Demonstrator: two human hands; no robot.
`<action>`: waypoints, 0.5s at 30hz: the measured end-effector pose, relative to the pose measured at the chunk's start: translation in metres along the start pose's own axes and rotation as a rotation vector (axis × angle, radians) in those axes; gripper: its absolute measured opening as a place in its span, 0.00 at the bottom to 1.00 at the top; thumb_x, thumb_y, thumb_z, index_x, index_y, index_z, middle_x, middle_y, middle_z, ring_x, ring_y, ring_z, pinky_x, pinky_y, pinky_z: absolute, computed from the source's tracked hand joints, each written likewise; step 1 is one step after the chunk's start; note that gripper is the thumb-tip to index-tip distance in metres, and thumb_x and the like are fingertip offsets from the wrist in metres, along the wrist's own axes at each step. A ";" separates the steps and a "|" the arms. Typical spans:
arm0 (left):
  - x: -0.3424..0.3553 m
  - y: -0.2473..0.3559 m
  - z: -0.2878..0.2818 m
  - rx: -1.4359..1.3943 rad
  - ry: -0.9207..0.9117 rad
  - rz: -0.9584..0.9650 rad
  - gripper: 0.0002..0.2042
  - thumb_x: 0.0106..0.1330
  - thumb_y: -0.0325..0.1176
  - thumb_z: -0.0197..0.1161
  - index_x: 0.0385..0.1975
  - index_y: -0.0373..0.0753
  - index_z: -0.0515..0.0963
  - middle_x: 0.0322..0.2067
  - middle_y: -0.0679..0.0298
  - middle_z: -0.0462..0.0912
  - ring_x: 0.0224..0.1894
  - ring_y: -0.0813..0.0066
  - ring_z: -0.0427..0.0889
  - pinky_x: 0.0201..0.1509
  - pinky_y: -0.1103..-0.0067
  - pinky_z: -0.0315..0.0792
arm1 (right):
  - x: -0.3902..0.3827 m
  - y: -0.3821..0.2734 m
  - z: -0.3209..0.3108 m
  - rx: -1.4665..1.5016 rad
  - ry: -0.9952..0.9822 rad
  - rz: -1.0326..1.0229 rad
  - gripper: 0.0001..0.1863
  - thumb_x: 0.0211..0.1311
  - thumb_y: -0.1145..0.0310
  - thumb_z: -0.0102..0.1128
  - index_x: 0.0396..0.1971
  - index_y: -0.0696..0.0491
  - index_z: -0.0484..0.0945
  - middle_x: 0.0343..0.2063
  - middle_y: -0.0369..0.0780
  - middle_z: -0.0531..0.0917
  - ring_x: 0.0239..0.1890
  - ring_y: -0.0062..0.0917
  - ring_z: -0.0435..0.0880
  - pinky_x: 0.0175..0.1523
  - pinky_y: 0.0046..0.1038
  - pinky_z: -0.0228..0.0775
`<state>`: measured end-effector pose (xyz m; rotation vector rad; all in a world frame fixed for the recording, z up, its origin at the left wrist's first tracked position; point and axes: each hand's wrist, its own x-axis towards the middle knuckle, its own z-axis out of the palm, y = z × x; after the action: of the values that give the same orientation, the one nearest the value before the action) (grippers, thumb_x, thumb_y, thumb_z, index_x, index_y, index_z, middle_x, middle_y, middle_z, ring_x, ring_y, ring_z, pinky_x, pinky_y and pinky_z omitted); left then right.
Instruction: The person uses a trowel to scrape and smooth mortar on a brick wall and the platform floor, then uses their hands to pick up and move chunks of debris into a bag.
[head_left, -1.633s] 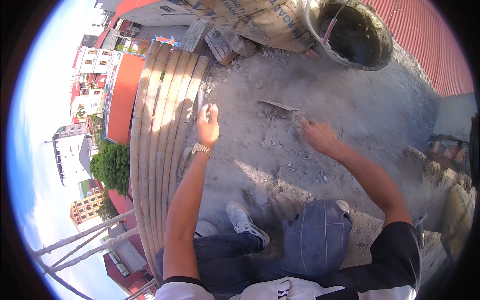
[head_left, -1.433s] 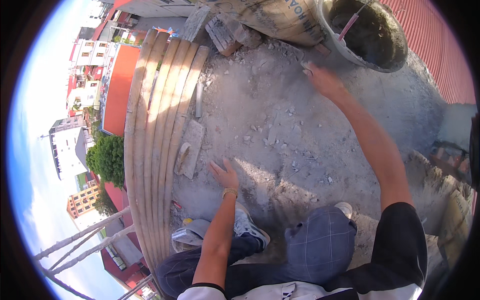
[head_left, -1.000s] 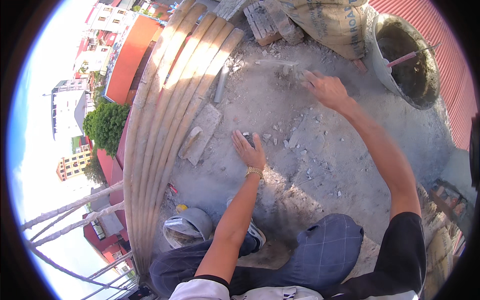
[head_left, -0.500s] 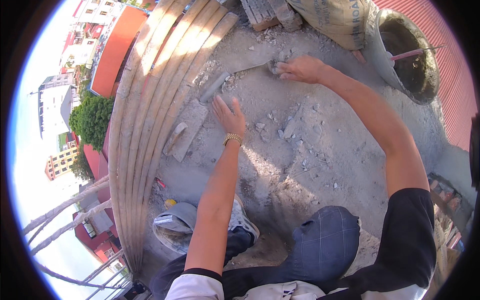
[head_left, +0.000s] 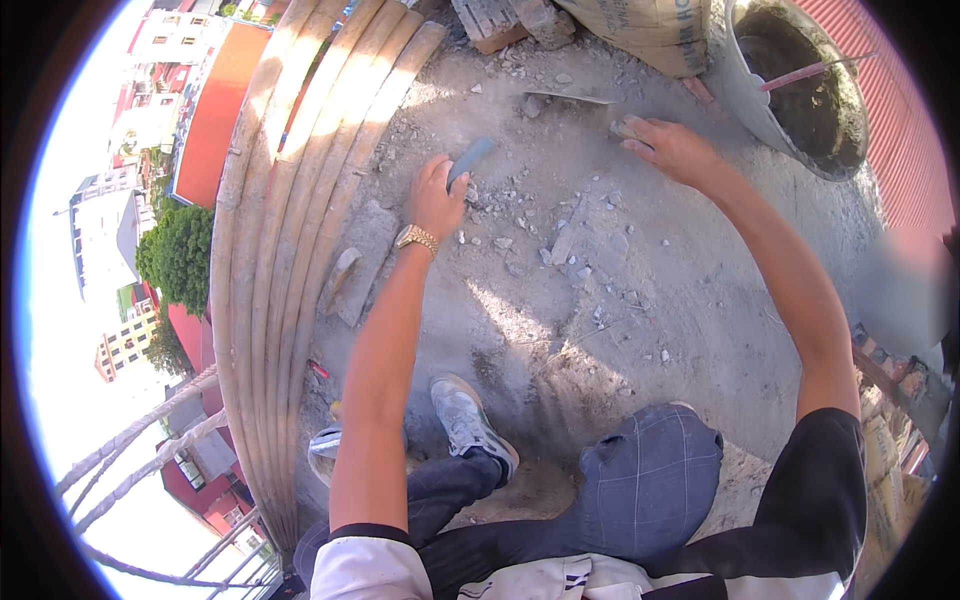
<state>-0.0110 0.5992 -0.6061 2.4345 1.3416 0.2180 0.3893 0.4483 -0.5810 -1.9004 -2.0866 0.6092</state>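
Note:
My left hand [head_left: 440, 195], with a gold-coloured watch on its wrist, grips a short blue-grey curved strip [head_left: 470, 160], its fingers closed round the near end. To the right, my right hand [head_left: 672, 152] is wrapped round the handle of a trowel [head_left: 570, 97]. The thin blade points left, seen almost edge-on just above the dusty ground. Small rubble [head_left: 490, 195] lies below and between the hands. A plastering float [head_left: 358, 275] rests on the ground left of my left forearm.
Long bamboo poles [head_left: 285, 200] line the left side, with buildings far below beyond them. A mortar-caked bucket [head_left: 800, 90] holding a stick stands at upper right, beside a sack [head_left: 640, 30] and bricks [head_left: 510, 20]. Red corrugated roofing [head_left: 890, 150] lies to the right.
My left hand has closed on the blue-grey strip and lifted it up and right. My right hand has moved right with the trowel.

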 end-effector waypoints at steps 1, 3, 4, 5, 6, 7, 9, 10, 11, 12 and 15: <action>-0.015 0.001 0.013 -0.129 0.052 0.042 0.23 0.71 0.45 0.59 0.58 0.34 0.72 0.62 0.49 0.73 0.68 0.50 0.66 0.71 0.59 0.59 | 0.002 -0.006 0.008 -0.009 -0.041 -0.055 0.23 0.74 0.53 0.50 0.59 0.51 0.72 0.46 0.49 0.83 0.46 0.47 0.83 0.50 0.45 0.75; -0.044 0.042 0.038 -0.255 0.069 0.053 0.23 0.71 0.45 0.59 0.56 0.34 0.72 0.63 0.47 0.71 0.68 0.47 0.67 0.70 0.58 0.61 | -0.023 -0.001 0.012 -0.055 -0.153 -0.097 0.23 0.74 0.53 0.49 0.60 0.52 0.71 0.46 0.49 0.83 0.45 0.46 0.83 0.50 0.45 0.75; -0.062 0.059 0.044 -0.302 0.079 0.055 0.22 0.72 0.46 0.58 0.55 0.33 0.73 0.64 0.46 0.71 0.67 0.45 0.67 0.69 0.58 0.63 | -0.041 -0.008 0.016 -0.064 -0.218 -0.100 0.23 0.74 0.53 0.49 0.60 0.52 0.71 0.46 0.48 0.83 0.45 0.46 0.83 0.50 0.44 0.76; -0.082 0.073 0.051 -0.311 0.084 0.057 0.22 0.72 0.45 0.58 0.55 0.33 0.72 0.64 0.46 0.70 0.67 0.44 0.67 0.69 0.59 0.63 | -0.063 -0.015 0.019 -0.077 -0.290 -0.099 0.23 0.74 0.53 0.49 0.60 0.52 0.70 0.45 0.48 0.83 0.44 0.46 0.84 0.50 0.44 0.76; -0.105 0.087 0.060 -0.322 0.086 0.055 0.21 0.72 0.45 0.57 0.54 0.33 0.72 0.64 0.45 0.70 0.67 0.43 0.67 0.70 0.59 0.63 | -0.086 -0.020 0.023 -0.071 -0.302 -0.080 0.23 0.74 0.53 0.49 0.60 0.52 0.70 0.44 0.49 0.82 0.43 0.46 0.84 0.49 0.44 0.76; -0.126 0.100 0.068 -0.337 0.091 0.056 0.21 0.73 0.45 0.57 0.54 0.33 0.72 0.64 0.45 0.69 0.67 0.42 0.67 0.70 0.59 0.63 | -0.111 -0.022 0.027 -0.069 -0.312 -0.059 0.23 0.74 0.53 0.50 0.59 0.53 0.70 0.44 0.49 0.82 0.42 0.46 0.84 0.47 0.43 0.77; -0.165 0.124 0.082 -0.363 0.099 0.070 0.20 0.73 0.44 0.57 0.54 0.34 0.71 0.64 0.44 0.69 0.66 0.40 0.68 0.70 0.58 0.63 | -0.153 -0.033 0.027 -0.033 -0.322 -0.022 0.23 0.74 0.53 0.50 0.58 0.54 0.71 0.43 0.49 0.82 0.40 0.46 0.84 0.45 0.43 0.77; -0.181 0.132 0.086 -0.378 0.104 0.084 0.19 0.73 0.43 0.56 0.54 0.34 0.70 0.65 0.44 0.69 0.66 0.40 0.68 0.70 0.58 0.63 | -0.171 -0.039 0.025 0.000 -0.320 -0.002 0.22 0.74 0.53 0.50 0.57 0.54 0.72 0.43 0.48 0.82 0.39 0.46 0.84 0.44 0.43 0.77; -0.194 0.140 0.083 -0.553 0.041 0.028 0.22 0.75 0.44 0.54 0.60 0.34 0.68 0.66 0.44 0.67 0.69 0.43 0.64 0.72 0.57 0.59 | -0.188 -0.044 0.024 0.034 -0.317 0.018 0.22 0.74 0.54 0.50 0.56 0.54 0.72 0.43 0.47 0.82 0.39 0.46 0.84 0.43 0.43 0.77; -0.194 0.141 0.083 -0.586 0.122 -0.001 0.24 0.75 0.46 0.53 0.61 0.34 0.67 0.67 0.45 0.66 0.70 0.44 0.62 0.73 0.57 0.57 | -0.205 -0.045 0.024 0.063 -0.206 0.075 0.22 0.75 0.52 0.49 0.54 0.55 0.73 0.39 0.46 0.82 0.36 0.43 0.84 0.41 0.41 0.77; -0.191 0.123 0.078 -0.584 0.280 -0.142 0.29 0.76 0.51 0.48 0.66 0.34 0.64 0.70 0.45 0.62 0.74 0.47 0.56 0.75 0.57 0.50 | -0.244 -0.052 0.020 0.318 -0.031 0.436 0.24 0.76 0.49 0.46 0.47 0.57 0.75 0.32 0.46 0.81 0.32 0.39 0.83 0.38 0.39 0.75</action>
<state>0.0061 0.3601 -0.6252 1.8593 1.3187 0.8133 0.3626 0.2013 -0.5527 -2.1621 -1.4768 0.9994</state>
